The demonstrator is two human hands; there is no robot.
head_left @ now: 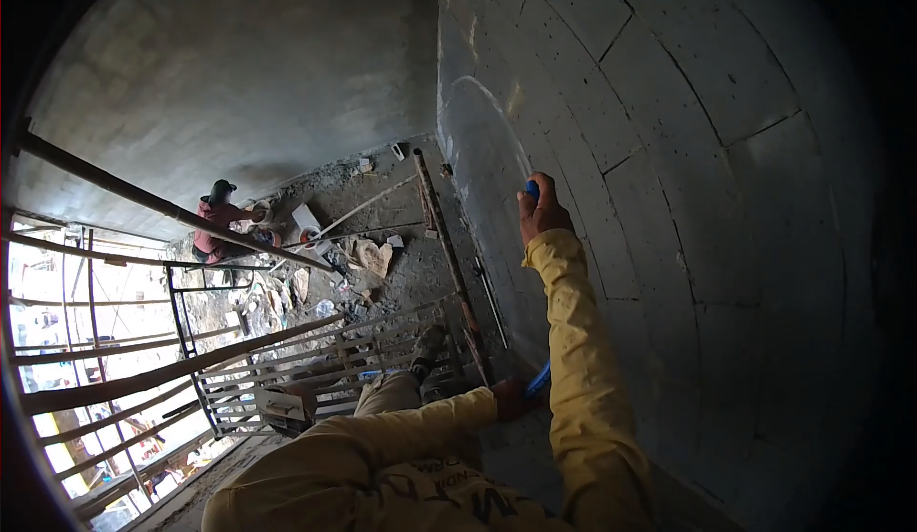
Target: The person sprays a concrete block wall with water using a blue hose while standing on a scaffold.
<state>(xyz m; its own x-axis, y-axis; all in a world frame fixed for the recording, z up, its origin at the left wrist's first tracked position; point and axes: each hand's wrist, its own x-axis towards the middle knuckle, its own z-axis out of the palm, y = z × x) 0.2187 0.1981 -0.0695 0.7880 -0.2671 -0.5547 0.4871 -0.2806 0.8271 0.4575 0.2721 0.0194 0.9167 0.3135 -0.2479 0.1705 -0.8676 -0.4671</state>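
My right hand (543, 212) is raised beside the grey block wall (659, 236), its fingers closed around the end of a blue hose (532, 188). From that end a thin pale arc, which looks like a jet of water, curves up and left across the wall. Low near my body, my left hand (509, 399) is closed on a lower length of the same blue hose, close to the wall. My right arm hides the hose between the two hands. Both arms are in yellow sleeves.
Below me is a slatted metal platform (330, 365). A slanting pole (449, 265) stands near the wall, and long poles (172, 209) cross the left side. On the debris-strewn floor a person in a dark red top (215, 222) crouches by a bucket. A smooth wall (277, 64) rises behind.
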